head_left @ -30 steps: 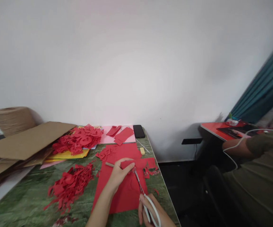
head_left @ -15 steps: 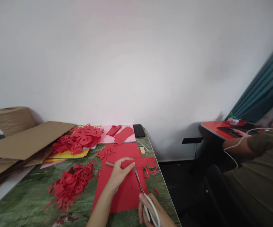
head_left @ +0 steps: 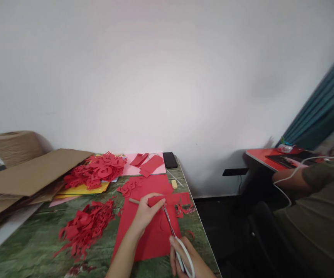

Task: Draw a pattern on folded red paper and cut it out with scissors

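Note:
My left hand (head_left: 146, 213) pinches a folded piece of red paper (head_left: 157, 201) against a thin wooden stick (head_left: 134, 200) that juts out past my fingers. My right hand (head_left: 184, 256) grips white-handled scissors (head_left: 170, 226), and their slim blades reach up to the paper at my left fingertips. Both hands are above a large red paper sheet (head_left: 146, 231) lying on the green marble-patterned table (head_left: 25, 247). Where the blades meet the paper is partly hidden.
Red paper scraps lie in piles at left (head_left: 86, 227) and far left (head_left: 97, 172), beside flattened cardboard (head_left: 31, 173) and a twine spool (head_left: 15, 146). A phone (head_left: 169, 160) lies at the back. At right, a seated person's arm (head_left: 288, 181) reaches toward a red desk (head_left: 259, 156).

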`<state>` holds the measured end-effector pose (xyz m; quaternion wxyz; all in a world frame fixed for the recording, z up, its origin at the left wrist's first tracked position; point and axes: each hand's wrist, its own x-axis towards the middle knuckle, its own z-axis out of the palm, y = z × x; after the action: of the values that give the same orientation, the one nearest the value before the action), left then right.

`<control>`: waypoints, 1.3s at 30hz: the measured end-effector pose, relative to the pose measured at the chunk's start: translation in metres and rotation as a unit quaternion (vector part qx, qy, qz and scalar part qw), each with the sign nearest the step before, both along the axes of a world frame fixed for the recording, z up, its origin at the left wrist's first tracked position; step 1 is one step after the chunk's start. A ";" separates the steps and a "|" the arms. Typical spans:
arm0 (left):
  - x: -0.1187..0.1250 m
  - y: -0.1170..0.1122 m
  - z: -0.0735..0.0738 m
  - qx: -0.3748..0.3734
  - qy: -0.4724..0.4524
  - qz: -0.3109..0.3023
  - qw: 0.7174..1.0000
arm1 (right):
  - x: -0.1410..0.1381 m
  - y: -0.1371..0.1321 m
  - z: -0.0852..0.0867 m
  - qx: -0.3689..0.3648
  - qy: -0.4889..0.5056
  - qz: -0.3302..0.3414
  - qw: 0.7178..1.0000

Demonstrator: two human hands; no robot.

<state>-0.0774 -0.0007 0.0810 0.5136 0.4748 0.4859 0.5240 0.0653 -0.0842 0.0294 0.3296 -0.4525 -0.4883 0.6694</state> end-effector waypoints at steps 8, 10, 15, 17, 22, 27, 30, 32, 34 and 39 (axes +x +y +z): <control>0.002 -0.002 0.002 0.024 0.013 0.015 1.000 | -0.002 0.000 0.000 -0.009 -0.038 -0.012 0.999; 0.001 -0.001 0.000 0.025 0.016 0.011 1.000 | -0.003 0.001 0.002 -0.013 -0.049 -0.014 0.999; 0.001 0.000 0.000 0.034 0.031 0.021 0.999 | -0.003 0.002 0.002 -0.013 -0.053 -0.006 0.998; 0.002 -0.001 0.002 0.033 0.025 0.033 0.999 | -0.003 0.002 0.003 -0.015 -0.036 -0.001 0.999; 0.003 -0.002 0.008 0.027 0.018 0.081 0.996 | -0.005 0.001 0.004 -0.002 0.029 -0.008 1.000; 0.003 -0.002 0.006 0.017 0.000 0.075 0.997 | -0.005 0.001 0.003 0.019 0.025 -0.015 0.999; 0.003 -0.001 0.005 0.015 -0.006 0.071 0.997 | -0.006 0.002 0.003 0.015 -0.006 -0.003 1.000; 0.003 -0.002 0.005 0.011 -0.009 0.074 0.997 | -0.006 0.003 0.004 0.014 -0.015 -0.004 1.000; 0.004 -0.003 0.006 0.010 -0.017 0.076 0.997 | -0.006 0.003 0.006 0.011 -0.018 -0.006 1.000; 0.005 -0.003 0.007 0.009 -0.007 0.085 0.996 | -0.006 0.002 0.005 0.012 -0.009 -0.003 1.000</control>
<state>-0.0725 -0.0042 0.0881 0.4664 0.4329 0.5165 0.5730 0.0590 -0.0827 0.0346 0.3323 -0.4562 -0.4981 0.6583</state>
